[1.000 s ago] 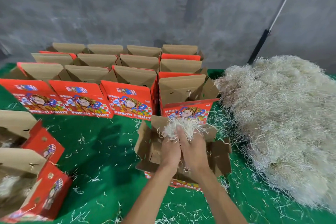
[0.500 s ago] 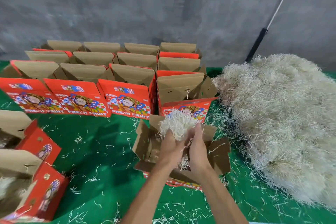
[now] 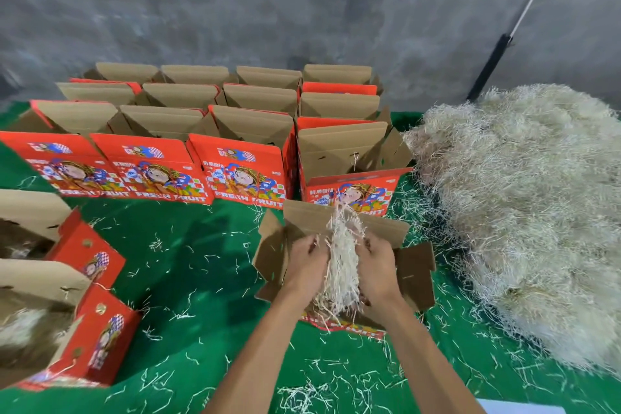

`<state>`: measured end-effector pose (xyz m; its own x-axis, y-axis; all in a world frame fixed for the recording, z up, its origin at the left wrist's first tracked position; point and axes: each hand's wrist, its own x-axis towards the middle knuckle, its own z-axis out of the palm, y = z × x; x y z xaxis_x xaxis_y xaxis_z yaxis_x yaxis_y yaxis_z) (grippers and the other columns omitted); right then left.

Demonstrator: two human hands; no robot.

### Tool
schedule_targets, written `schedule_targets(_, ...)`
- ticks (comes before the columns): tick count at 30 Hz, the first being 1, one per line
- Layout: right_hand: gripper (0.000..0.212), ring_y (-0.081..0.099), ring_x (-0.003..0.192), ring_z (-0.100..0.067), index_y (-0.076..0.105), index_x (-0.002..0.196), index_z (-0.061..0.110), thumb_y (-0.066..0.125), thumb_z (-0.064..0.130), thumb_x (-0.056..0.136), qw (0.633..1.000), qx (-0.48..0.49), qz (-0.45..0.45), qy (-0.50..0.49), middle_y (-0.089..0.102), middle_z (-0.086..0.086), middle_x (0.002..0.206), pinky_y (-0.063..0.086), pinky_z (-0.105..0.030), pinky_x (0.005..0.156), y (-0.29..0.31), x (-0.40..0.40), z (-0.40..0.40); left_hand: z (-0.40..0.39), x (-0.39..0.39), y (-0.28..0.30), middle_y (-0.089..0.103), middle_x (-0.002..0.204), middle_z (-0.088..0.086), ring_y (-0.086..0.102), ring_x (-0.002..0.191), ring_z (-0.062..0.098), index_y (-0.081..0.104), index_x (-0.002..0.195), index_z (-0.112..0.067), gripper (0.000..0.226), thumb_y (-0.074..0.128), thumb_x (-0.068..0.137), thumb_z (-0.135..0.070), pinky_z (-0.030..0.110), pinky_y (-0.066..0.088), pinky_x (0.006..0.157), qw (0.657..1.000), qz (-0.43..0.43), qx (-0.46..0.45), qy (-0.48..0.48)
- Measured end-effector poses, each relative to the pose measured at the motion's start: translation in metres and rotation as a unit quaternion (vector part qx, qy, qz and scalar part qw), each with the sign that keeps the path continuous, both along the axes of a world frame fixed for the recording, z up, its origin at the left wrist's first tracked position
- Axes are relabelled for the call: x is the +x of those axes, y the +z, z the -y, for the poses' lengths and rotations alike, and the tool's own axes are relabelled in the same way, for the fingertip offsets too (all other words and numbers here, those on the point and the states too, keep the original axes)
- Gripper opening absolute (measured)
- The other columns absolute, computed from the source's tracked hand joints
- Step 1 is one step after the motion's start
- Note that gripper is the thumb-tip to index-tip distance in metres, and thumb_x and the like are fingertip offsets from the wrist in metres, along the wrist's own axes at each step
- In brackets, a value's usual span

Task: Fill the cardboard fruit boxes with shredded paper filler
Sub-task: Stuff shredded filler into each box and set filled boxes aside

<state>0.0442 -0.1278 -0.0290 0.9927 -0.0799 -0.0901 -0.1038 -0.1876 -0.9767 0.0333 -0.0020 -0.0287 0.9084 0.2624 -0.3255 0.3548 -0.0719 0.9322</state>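
An open red cardboard fruit box (image 3: 415, 274) with brown flaps stands on the green table just in front of me. Over its opening my left hand (image 3: 304, 262) and my right hand (image 3: 376, 265) hold a clump of pale shredded paper (image 3: 342, 262) between them, one hand on each side. The clump hangs stretched down into the box. Fingers of both hands curl into the strands. The box floor is hidden by my hands and the paper.
A large heap of shredded paper (image 3: 524, 212) fills the right of the table. Several open red boxes (image 3: 242, 171) stand in rows behind. Two boxes (image 3: 87, 329) at the left hold filler. Loose strands litter the green cloth (image 3: 188, 272). A pole (image 3: 494, 57) leans on the wall.
My hands have parted slightly and dropped lower, and the clump has been pulled from a ball above the box into a long bunch reaching down into it.
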Motion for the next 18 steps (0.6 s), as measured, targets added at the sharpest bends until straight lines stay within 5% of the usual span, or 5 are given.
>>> schedule_targets(6,0.036,0.028,0.042,-0.013,0.05,0.139,0.031,0.045,0.019,0.105,0.992,0.011,-0.05,-0.114,0.044,0.01,0.057,0.022,-0.024,0.034,0.006,0.021,0.053,-0.054,0.009,-0.004,0.054,0.118,-0.008,0.05,0.105,0.015,0.049,0.107,-0.026,0.038,0.058,0.089,-0.059,0.048,0.033,0.106,0.973,-0.048,-0.136,0.183)
schedule_targets(9,0.041,0.03,0.039,-0.007,0.055,0.122,-0.006,0.046,0.03,0.105,0.984,0.026,-0.068,-0.161,0.049,-0.023,0.065,0.027,-0.018,0.031,0.004,0.025,0.078,-0.073,0.01,-0.009,0.061,0.125,0.0,0.058,0.098,0.015,0.058,0.12,-0.023,0.038,0.047,0.098,-0.052,0.041,0.047,0.095,0.989,-0.06,-0.063,0.123)
schedule_targets(12,0.051,0.043,0.039,-0.014,0.06,0.086,0.012,0.05,0.062,0.093,0.997,-0.004,-0.065,-0.037,0.049,-0.003,0.057,0.04,-0.015,0.039,0.004,0.016,0.061,-0.059,0.011,-0.015,0.062,0.125,-0.002,0.058,0.107,0.019,0.052,0.135,-0.031,0.051,0.054,0.092,-0.057,0.042,0.047,0.098,0.995,-0.086,-0.041,0.043)
schedule_targets(15,0.058,0.063,0.063,-0.023,0.054,0.13,0.025,0.059,0.064,0.087,0.985,-0.071,-0.116,0.107,0.066,-0.005,0.083,0.061,-0.03,0.068,-0.001,0.01,0.052,-0.055,0.017,-0.021,0.053,0.138,-0.007,0.051,0.124,0.018,0.043,0.145,-0.027,0.063,0.052,0.092,-0.059,0.039,0.037,0.109,0.991,-0.095,0.091,-0.036)
schedule_targets(18,0.043,0.069,0.094,-0.033,0.057,0.118,0.017,0.069,0.047,0.089,0.964,-0.129,-0.171,0.158,0.067,-0.013,0.106,0.06,-0.046,0.083,-0.009,0.014,0.059,-0.062,0.023,-0.021,0.057,0.128,-0.01,0.054,0.104,0.008,0.049,0.14,-0.025,0.062,0.047,0.091,-0.063,0.026,0.04,0.09,0.974,-0.112,0.165,-0.103)
